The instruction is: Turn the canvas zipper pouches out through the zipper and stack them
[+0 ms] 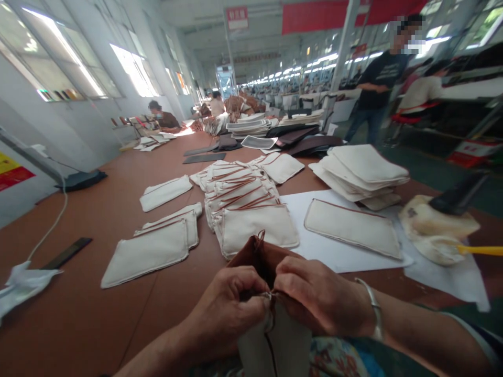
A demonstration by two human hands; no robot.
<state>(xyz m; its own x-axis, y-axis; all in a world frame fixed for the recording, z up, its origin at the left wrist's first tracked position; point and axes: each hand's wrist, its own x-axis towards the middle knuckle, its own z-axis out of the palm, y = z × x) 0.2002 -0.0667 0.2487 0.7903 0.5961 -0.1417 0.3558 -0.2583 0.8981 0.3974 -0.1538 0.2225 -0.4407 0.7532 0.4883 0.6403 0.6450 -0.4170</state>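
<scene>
Close to my body, both hands grip a white pouch [288, 335] with a brown lining [243, 255] showing at its opened mouth. My left hand [236, 298] pinches the edge from the left, thumb and forefinger together. From the other side my right hand [314, 288], with a bangle [371, 309] at its wrist, is closed on the facing edge. The fingertips nearly meet at a seam; the exact spot they press is partly hidden. Just beyond the hands lies a stack of white pouches [259, 228] with brown edging.
More white pouches [145, 254] lie left on the brown table [129, 324]. One pouch [351, 228] rests on white paper [338, 264], near a pile of white pieces [361, 167]. At right stands a glue-stained container [438, 225] with a yellow handle [481, 250]. A person [383, 78] stands back right.
</scene>
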